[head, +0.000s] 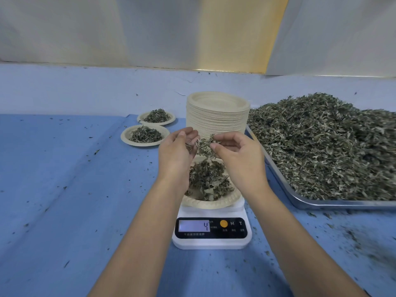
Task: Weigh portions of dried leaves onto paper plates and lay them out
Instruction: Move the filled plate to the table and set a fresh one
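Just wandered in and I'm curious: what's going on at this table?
A person is portioning dried leaves from a heaped tray on the right. The left hand and right hand hold a clump over a part-filled plate on the scale, which reads 4. Two filled plates lie at the left. A stack of empty ones stands behind the scale.

A paper plate [205, 204] of dried leaves [205, 181] sits on the white scale [211, 243], which reads 4, at frame centre, with a leaf clump [204, 144] just above. Two filled plates [126, 139] lie left of centre, the plate stack [216, 118] stands behind, and bulk leaves [321, 146] fill the right.
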A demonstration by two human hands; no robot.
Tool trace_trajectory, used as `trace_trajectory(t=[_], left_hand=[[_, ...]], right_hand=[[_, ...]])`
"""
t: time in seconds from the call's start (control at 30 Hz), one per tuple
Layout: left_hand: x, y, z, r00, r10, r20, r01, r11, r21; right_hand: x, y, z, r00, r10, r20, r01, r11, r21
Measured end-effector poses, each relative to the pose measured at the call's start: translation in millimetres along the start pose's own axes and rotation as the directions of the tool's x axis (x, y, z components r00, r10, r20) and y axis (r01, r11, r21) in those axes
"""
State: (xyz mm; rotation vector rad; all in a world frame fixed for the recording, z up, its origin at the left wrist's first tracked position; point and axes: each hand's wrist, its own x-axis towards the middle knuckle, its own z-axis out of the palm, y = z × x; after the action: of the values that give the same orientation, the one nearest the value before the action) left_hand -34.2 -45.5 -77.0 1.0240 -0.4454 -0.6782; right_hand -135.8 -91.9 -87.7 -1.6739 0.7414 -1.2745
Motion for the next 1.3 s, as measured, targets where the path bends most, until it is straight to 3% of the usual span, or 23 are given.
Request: trace_trajectory(t=[0.3, 0.57, 0.73, 0.9, 1.3], left_hand=[[0, 7, -3, 1.0, 0.016, -0.026, -0.018, 0.998, -0.056], [1, 10, -4, 0.999, 0.027, -0.028, -0.028, 0.998, -0.054], [0, 11, -4, 1.0, 0.013, -0.018, -0.015, 0.996, -0.088], [-1, 10, -3, 1.0, 0.011, -0.004, -0.011, 0.994, -0.112], [-8, 10, 13, 0.984, -0.113, 0.14, 0.147, 0.956, -0.255]], right_hand=[[-2, 5, -8, 1.0, -0.004, 0.025, 0.012, 0.939, -0.343], [0, 2, -9, 0.999, 0.022, 0.023, -0.017, 0.975, -0.221], [-1, 7, -9, 0.998, 0.015, 0.055, 0.002, 0.953, -0.303], [1, 5, -10, 1.0, -0.002, 0.009, 0.004, 0.982, -0.191], [10, 6, -22, 0.999, 0.007, -0.054, -0.018, 0.979, -0.203]])
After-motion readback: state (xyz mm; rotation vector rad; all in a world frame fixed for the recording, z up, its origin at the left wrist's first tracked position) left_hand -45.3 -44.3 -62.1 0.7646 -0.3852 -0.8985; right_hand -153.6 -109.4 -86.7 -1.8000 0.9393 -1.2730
